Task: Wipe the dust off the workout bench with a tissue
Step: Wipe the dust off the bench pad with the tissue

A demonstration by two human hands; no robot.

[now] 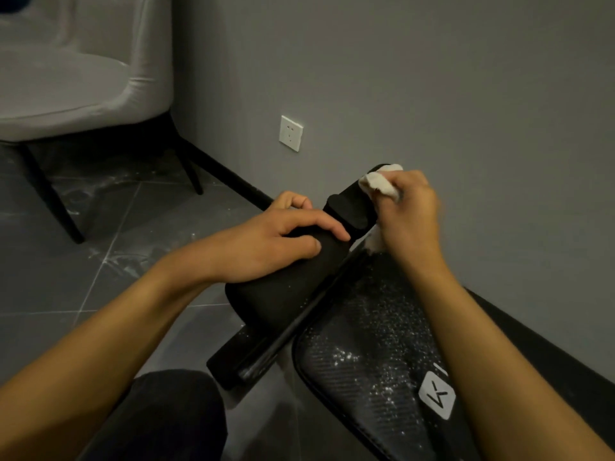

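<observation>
My right hand (407, 214) is clenched on the tissue (379, 182), hiding most of it, against a black foam roller (356, 204). My left hand (276, 241) grips the nearer roller (279, 291). White dust speckles the bench (372, 354) pad below my right wrist; grey wall (432, 78) beyond.

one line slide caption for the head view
Left hand steadies a black foam roller while right hand rubs a crumpled white tissue along the dusty black bench pad.

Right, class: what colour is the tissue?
White tissue, clearest in the head view, held in the right hand.
</observation>
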